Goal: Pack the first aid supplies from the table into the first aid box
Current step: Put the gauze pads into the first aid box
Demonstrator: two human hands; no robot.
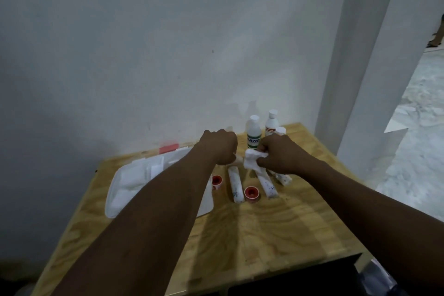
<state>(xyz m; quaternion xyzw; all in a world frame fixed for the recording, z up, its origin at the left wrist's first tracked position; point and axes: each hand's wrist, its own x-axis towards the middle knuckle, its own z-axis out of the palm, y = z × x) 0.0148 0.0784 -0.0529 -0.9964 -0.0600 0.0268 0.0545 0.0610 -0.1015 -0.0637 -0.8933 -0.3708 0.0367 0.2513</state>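
First aid box (207, 206) lying open on a plywood table (264, 235), with both hands just right of its far corner.

A pale wall (168, 55) rises directly behind the box, and a white column (360, 55) stands well to its right, beyond the table's right edge. The box sits at the table's left, and bare wood runs from its near rim to the table's front edge. The left hand (221, 149) is clenched above the box's far right corner; whether it holds anything cannot be told. The right hand (278, 156), further right, grasps a white gauze wad (252, 160). Three bottles (254, 136) stand upright right of the box near the wall. Three wrapped bandage rolls (236, 184) lie right of the box. One red-cored tape roll (217, 181) lies just beside the box wall, and a second tape roll (251, 194) lies between two of the rolls.
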